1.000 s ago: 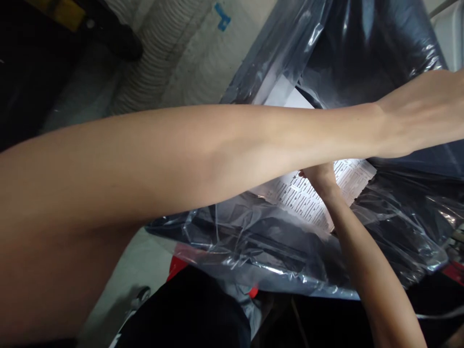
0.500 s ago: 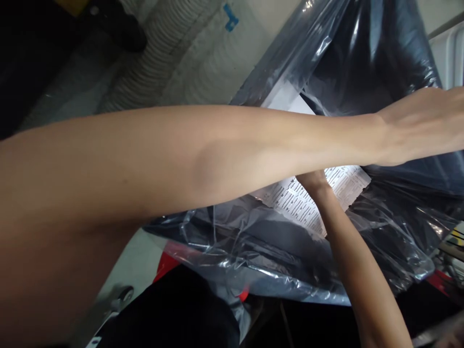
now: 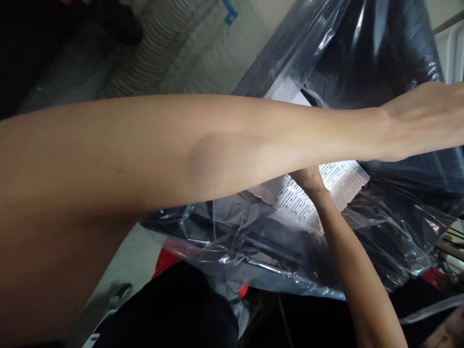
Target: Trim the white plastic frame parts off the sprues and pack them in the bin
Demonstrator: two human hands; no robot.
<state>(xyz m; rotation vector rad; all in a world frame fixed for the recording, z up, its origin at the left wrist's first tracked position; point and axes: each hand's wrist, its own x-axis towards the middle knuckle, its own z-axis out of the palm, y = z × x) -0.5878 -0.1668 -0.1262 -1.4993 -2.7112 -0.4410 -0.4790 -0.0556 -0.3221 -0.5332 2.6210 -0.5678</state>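
In the head view, the upper half is crossed from the left edge to the right by the left forearm [image 3: 246, 145], and the left hand [image 3: 424, 118] is cut off by the right edge, so that whether it is open, closed or gripping anything cannot be told. Behind its wrist, clear plastic sheeting [image 3: 384, 63] is seen over something dark. The right arm [image 3: 355, 261] is raised from the bottom edge, and its hand, the right hand [image 3: 308, 180], is placed over a white sheet [image 3: 346, 186] marked with rows of dark dashes. The fingers are hidden by the left forearm, so the state of that grip cannot be told either. The white sheet is surrounded by the crumpled plastic and is partly covered by both arms; its notched lower edge is left visible. At the top, a piece of blue tape [image 3: 229, 13] is seen on the grey floor [image 3: 213, 58]. At lower left, a dark-clothed leg [image 3: 174, 309] is shown beside something red [image 3: 166, 261].
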